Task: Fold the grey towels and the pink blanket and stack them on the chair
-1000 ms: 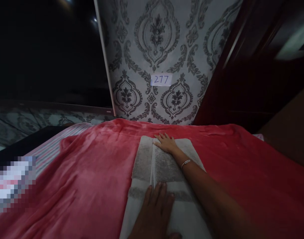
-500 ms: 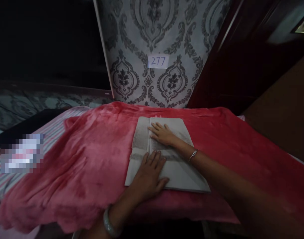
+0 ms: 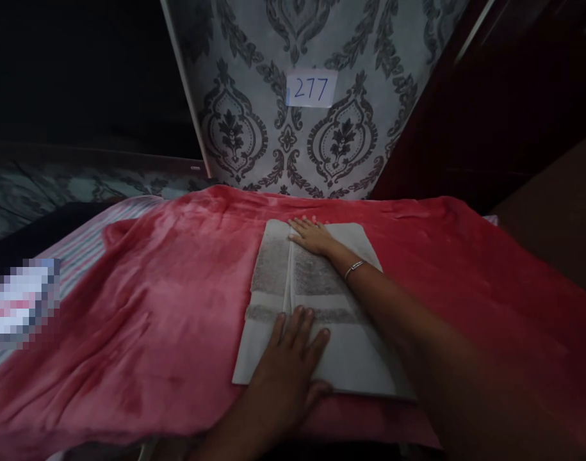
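A folded, towel-like cloth [image 3: 316, 275] in grey and white lies flat before me, with a lengthwise seam left of its middle. Its near part is a plain pale panel [image 3: 360, 365]; I cannot tell whether that is the same piece or a sheet beneath. My right hand [image 3: 314, 237] rests palm down at the cloth's far edge, fingers stretched out. Across the near part lies my left hand [image 3: 293, 365], fingers spread, their tips at the lower grey band beside the seam. Neither hand grips anything.
Under the cloth spreads a red plush blanket [image 3: 177, 307], over a striped sheet [image 3: 86, 246] at left. A dark screen [image 3: 81, 77] stands at the back left. Patterned wallpaper [image 3: 239, 128] bears a paper label [image 3: 310, 88] reading 277. Dark red woodwork [image 3: 465, 128] is at right.
My right hand has slid away from me to the cloth's far edge, uncovering more grey. My left hand stays on the near part. The view has shifted slightly closer.
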Demonstrator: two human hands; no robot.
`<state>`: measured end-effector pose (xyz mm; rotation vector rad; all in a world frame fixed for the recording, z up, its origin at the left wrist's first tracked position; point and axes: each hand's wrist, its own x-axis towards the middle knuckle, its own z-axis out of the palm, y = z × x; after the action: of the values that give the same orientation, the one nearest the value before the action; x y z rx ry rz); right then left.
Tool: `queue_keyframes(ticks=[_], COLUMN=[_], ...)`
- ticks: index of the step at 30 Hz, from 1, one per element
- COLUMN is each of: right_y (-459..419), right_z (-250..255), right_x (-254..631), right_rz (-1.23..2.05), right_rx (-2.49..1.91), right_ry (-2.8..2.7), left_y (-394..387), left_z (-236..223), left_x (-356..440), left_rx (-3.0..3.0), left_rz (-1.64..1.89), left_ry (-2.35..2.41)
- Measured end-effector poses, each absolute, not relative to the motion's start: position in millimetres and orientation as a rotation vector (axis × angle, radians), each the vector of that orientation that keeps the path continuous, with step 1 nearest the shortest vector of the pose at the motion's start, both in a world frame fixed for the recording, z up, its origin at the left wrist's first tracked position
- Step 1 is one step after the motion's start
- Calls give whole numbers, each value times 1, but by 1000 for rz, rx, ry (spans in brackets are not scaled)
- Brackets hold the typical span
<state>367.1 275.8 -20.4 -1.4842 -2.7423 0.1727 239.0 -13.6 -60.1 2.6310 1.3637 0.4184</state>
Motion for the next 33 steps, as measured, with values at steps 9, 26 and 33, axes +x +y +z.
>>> queue_keyframes(ticks=[9,26,33], right_y=[303,225,219], right_z=[-18,2,-7], right_x=[363,417,432], right_rz=[311,46,106], right_rx=[-1560,-1804,-1956], right_ry=[-2698,-2369,-2246], left_y=[-14,9,142], left_z=[-84,-41,25], left_x=[237,221,262], left_rx=[2657,2566,2411], left_rz=[483,640,286], left_ry=[1342,1350,1651])
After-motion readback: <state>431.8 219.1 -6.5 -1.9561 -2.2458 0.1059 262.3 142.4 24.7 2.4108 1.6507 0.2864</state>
